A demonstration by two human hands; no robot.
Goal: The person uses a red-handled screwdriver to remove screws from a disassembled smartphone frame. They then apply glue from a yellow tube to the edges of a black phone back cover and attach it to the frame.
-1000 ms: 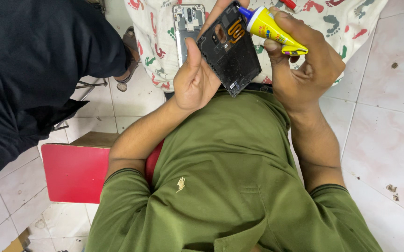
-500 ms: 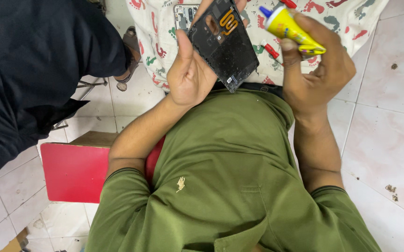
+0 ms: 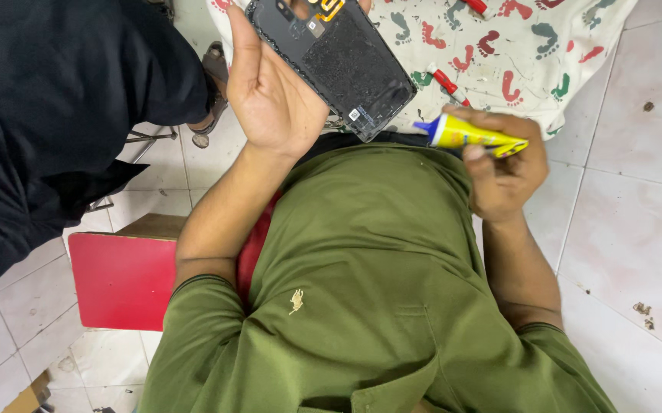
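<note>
Phone: black opened smartphone body (image 3: 339,57) tilted inner side up, cradled in left hand (image 3: 273,95), fingers wrapped round edge, steadying it over footprint-patterned white cloth (image 3: 515,53). Right hand (image 3: 503,172) fingers clamp yellow glue tube, blue nozzle (image 3: 472,134), just beside phone's lower corner.

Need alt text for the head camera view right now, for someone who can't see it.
The left hand holds an opened black phone body, inner side up, while the right hand grips a yellow glue tube with a blue nozzle beside it. Behind them lies a footprint-patterned cloth; a red stool stands below.
</note>
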